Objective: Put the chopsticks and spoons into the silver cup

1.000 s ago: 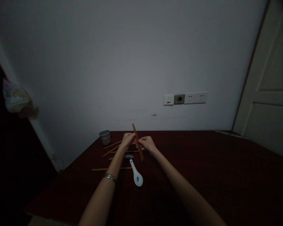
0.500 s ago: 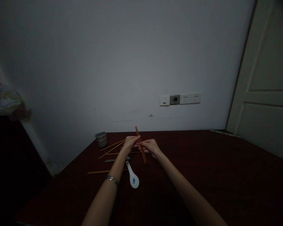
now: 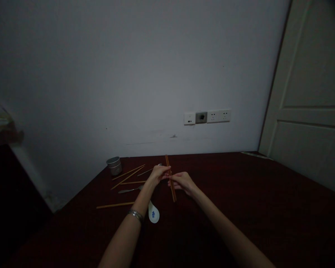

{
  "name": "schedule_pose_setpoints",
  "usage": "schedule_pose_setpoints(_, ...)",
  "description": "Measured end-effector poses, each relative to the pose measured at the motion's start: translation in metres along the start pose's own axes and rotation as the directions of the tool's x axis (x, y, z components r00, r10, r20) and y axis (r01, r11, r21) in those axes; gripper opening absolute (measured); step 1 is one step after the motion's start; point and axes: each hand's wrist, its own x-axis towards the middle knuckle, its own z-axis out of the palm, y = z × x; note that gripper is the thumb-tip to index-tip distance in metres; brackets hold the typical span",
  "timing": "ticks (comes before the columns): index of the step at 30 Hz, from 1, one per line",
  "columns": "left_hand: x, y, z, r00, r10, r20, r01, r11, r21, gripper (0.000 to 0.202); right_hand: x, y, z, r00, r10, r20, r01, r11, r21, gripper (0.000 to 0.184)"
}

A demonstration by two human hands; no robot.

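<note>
chopsticks (image 3: 173, 193), two side by side, are pinched by the left hand (image 3: 159, 173) and right hand (image 3: 183, 181) above the surface (image 3: 226, 186), towards its far edge; their upper tips, against the wall (image 3: 156, 74) a second ago, now meet that edge in view, the pair apparently kept together.

- We see an orange-brown pair of chopsticks (image 3: 173, 193) between our two hands, the left hand (image 3: 160, 173) pinching it above the right hand (image 3: 182, 181); the sticks lie side by side, slanting, top ends toward the wall; we cannot tell whether they touch the tabletop (image 3: 226, 186);
- to the left we see two paler loose chopsticks (image 3: 128, 172), their far ends nearly meeting; a third loose chopstick (image 3: 136, 182) lies nearly crosswise below them;
- nearest us lies a white spoon (image 3: 153, 215), blue-marked in the bowl, its handle partly hidden by our left forearm
</note>
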Motion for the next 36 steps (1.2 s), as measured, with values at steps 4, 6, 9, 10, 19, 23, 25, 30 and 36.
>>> schedule_pose_setpoints(4,0.001,-0.016,0.018,0.998,-0.018,0.060,0.016,0.999,0.034,0.025,-0.008,0.006,-0.020,0.996,0.084,-0.021,-0.084,0.996,-0.027,0.018)
schedule_pose_setpoints(6,0.001,-0.025,0.025,0.996,-0.027,0.087,0.023,0.999,0.038,0.027,-0.011,0.011,-0.030,0.992,0.119,-0.032,-0.121,0.991,-0.051,0.019)
schedule_pose_setpoints(9,-0.001,-0.039,0.032,0.994,-0.070,0.086,0.066,0.996,0.051,0.024,-0.013,0.018,-0.040,0.986,0.154,-0.062,-0.160,0.982,-0.100,0.018)
schedule_pose_setpoints(10,-0.002,-0.043,0.034,0.993,-0.089,0.077,0.084,0.994,0.064,0.023,-0.014,0.021,-0.042,0.985,0.159,-0.068,-0.166,0.979,-0.117,0.017)
schedule_pose_setpoints(19,-0.011,-0.061,0.042,0.990,-0.123,0.074,0.103,0.967,0.232,0.024,-0.028,0.030,-0.048,0.968,0.201,-0.149,-0.244,0.891,-0.384,0.026)
schedule_pose_setpoints(23,-0.010,-0.061,0.043,0.995,-0.091,0.041,0.074,0.947,0.314,0.026,-0.030,0.032,-0.049,0.969,0.122,-0.216,-0.222,0.817,-0.533,0.026)
schedule_pose_setpoints(25,-0.008,-0.063,0.043,0.995,-0.093,0.035,0.076,0.937,0.342,0.026,-0.032,0.034,-0.047,0.975,0.019,-0.223,-0.152,0.788,-0.596,0.026)
schedule_pose_setpoints(30,-0.004,-0.067,0.047,0.997,-0.077,0.015,0.061,0.880,0.471,0.029,-0.040,0.035,-0.038,0.980,-0.134,-0.148,-0.025,0.655,-0.755,0.032)
schedule_pose_setpoints(36,0.000,-0.062,0.054,0.992,-0.106,0.062,0.035,0.732,0.680,0.032,-0.047,0.025,-0.032,0.985,-0.101,-0.140,-0.050,0.610,-0.791,0.022)
